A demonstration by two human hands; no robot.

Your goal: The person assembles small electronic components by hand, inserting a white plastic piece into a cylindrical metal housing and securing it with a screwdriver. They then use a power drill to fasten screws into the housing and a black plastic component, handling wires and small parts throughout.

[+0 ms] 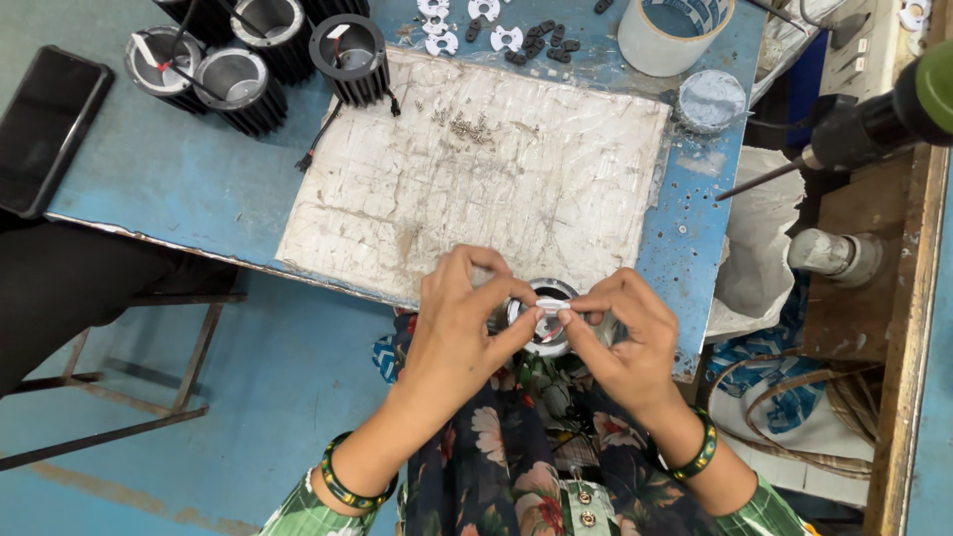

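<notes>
**One housing in hand, four waiting**

A round silver housing (544, 316) is held at the lower centre of the frame, over the table's near edge. It is gripped by the left hand (459, 328), fingers clamped on its rim, while a small white part (552, 309) is pinched between the right hand (623, 333) fingertips and pressed into its mouth. The fitting appears unfinished. At upper left, four black finned housings (268, 50) stand apparently unassembled; white discs (467, 22) and black clips (544, 40) lie unused at top centre.
</notes>
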